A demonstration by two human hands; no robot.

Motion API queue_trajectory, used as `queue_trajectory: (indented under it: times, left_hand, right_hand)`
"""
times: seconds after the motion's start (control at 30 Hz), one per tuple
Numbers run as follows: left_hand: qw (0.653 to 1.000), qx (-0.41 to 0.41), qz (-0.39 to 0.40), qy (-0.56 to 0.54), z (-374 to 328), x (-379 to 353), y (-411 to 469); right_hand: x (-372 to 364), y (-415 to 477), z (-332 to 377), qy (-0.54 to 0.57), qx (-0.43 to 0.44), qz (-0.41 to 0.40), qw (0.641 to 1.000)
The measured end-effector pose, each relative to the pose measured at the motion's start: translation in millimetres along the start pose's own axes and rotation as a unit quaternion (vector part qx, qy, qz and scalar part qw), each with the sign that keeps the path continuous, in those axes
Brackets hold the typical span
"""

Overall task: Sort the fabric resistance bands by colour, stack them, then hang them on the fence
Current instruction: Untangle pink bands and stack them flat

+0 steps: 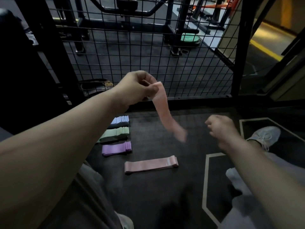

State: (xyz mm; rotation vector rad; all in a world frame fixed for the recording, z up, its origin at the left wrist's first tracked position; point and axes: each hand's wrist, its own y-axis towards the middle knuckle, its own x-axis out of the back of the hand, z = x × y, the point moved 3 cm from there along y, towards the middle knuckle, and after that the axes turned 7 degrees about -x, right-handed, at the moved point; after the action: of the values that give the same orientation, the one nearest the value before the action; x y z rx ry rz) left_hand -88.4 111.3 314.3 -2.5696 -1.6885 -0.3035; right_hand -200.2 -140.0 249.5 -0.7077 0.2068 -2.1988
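My left hand [137,87] is raised in front of the wire fence [148,52] and pinches one end of a pink band [165,113], which hangs down and to the right, its lower end blurred. My right hand [221,129] hovers lower right of it, fingers loosely curled, holding nothing. On the dark floor lie stacks of bands: a pale blue stack [120,120], a green stack [115,133], a purple stack [116,148] and a pink stack [151,164] nearest me.
Black fence posts [237,47] frame the mesh panel. Gym machines stand behind it. My legs in grey trousers and a white shoe [264,136] lie to the right on the mat with its pale line markings [205,187].
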Motion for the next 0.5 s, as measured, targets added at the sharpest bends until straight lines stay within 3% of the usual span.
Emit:
queue_trajectory:
  times: [0.23,0.43,0.5]
  left_hand:
    - [0.992,-0.032,0.111,0.055,3.6,-23.6,-8.4]
    - [0.991,-0.021,0.126,0.027,7.1,-16.1,-7.2]
    - [0.991,-0.014,0.131,0.031,8.2,-18.6,-8.4]
  right_hand:
    - [-40.4,-53.9,48.7,-0.047,0.252,0.191,0.948]
    - [-51.7,-56.2,67.0,-0.138,0.356,0.155,0.911]
    - [-52.5,-57.1,70.3,-0.142,0.349,0.186,0.907]
